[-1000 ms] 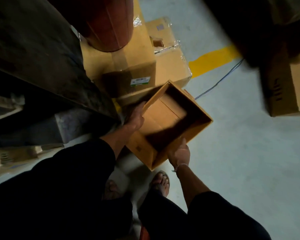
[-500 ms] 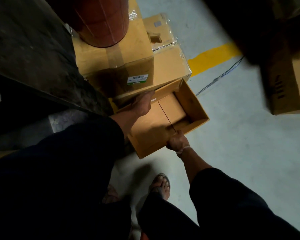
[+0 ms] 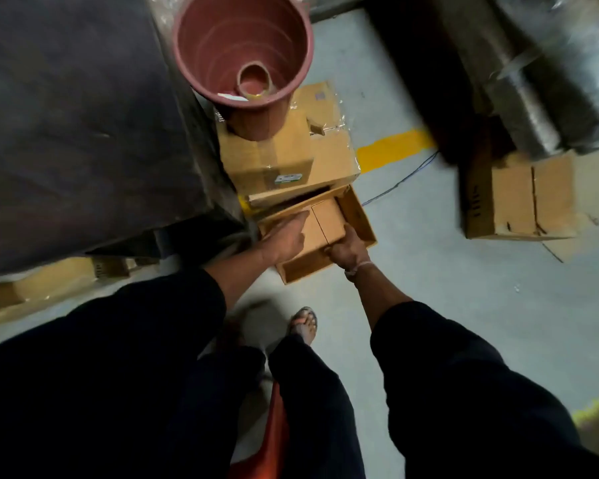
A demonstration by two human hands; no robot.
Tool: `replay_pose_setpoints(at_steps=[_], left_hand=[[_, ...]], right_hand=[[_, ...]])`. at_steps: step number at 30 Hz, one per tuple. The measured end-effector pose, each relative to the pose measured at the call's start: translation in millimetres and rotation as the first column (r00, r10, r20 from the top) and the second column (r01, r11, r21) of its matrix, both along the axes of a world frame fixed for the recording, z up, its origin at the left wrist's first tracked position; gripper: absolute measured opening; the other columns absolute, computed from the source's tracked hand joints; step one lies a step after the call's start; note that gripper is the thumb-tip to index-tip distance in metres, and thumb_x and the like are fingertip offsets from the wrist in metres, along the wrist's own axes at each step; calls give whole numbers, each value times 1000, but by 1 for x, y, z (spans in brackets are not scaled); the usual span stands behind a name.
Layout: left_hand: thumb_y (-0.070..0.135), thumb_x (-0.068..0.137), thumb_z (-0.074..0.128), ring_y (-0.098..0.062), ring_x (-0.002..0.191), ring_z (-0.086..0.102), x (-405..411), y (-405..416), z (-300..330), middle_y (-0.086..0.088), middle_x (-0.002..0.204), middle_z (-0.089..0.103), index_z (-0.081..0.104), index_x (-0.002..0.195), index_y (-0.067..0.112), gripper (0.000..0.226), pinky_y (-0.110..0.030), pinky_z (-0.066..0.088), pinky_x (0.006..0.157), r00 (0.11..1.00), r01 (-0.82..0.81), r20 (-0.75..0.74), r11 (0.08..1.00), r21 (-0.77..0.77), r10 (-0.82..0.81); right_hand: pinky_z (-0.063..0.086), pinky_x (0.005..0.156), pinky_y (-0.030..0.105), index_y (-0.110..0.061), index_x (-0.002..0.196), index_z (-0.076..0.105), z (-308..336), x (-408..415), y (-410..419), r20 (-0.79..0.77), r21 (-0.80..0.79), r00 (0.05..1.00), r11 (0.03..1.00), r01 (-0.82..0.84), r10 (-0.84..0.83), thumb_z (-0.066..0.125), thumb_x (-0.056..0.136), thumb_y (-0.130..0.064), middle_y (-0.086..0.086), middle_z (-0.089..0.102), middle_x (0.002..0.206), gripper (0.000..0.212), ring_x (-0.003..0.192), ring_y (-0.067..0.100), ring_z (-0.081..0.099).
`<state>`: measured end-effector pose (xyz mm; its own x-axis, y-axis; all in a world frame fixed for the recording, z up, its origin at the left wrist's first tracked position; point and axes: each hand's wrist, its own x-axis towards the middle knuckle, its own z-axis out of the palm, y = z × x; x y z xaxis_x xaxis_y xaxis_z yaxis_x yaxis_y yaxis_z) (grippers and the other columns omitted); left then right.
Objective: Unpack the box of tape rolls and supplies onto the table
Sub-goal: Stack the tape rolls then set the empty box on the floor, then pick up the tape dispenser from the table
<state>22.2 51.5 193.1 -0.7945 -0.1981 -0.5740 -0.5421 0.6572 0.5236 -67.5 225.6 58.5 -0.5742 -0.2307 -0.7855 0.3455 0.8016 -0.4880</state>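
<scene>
An open, empty cardboard box [image 3: 358, 216] lies on the grey floor against a stack of sealed cartons. My right hand [image 3: 348, 248] grips its near wall, fingers curled over the rim. My left hand [image 3: 286, 236] rests flat along the box's left side, fingers stretched forward and touching the cardboard. Inside the box only its bottom flaps show. A dark table [image 3: 77, 115] stands to the left, its edge beside the box.
A reddish plastic pot [image 3: 242, 53] stands on the sealed cartons [image 3: 284, 160] behind the box. Another carton [image 3: 519, 198] sits on the floor at right, below wrapped rolls [image 3: 540, 74]. A yellow floor line [image 3: 391, 148] and a thin cable [image 3: 402, 181] cross the floor. My sandalled foot [image 3: 303, 323] is below.
The box has gone from tilted in the air down to the floor against the cartons. Both hands followed it down. The view has tipped up, showing the inside of the pot.
</scene>
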Motion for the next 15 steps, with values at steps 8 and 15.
replay_pose_setpoints(at_steps=[8, 15], left_hand=[[14, 95, 54, -26, 135, 51, 43, -24, 208, -10, 148, 51, 35, 151, 20, 59, -44, 44, 111, 978, 29, -208, 995, 97, -8], [13, 98, 55, -14, 125, 60, 90, -78, 290, -2, 146, 54, 40, 148, 22, 52, -36, 50, 103, 872, -232, -371, 938, 258, 318]], right_hand=[[52, 58, 17, -17, 155, 28, 336, 19, -65, -84, -220, 995, 975, 31, -50, 53, 98, -4, 4, 62, 111, 63, 77, 4, 71], [55, 95, 45, -27, 154, 31, 430, 31, -130, -334, -340, 936, 911, -232, 114, 66, 70, -24, 7, 53, 141, 91, 111, 28, 63]])
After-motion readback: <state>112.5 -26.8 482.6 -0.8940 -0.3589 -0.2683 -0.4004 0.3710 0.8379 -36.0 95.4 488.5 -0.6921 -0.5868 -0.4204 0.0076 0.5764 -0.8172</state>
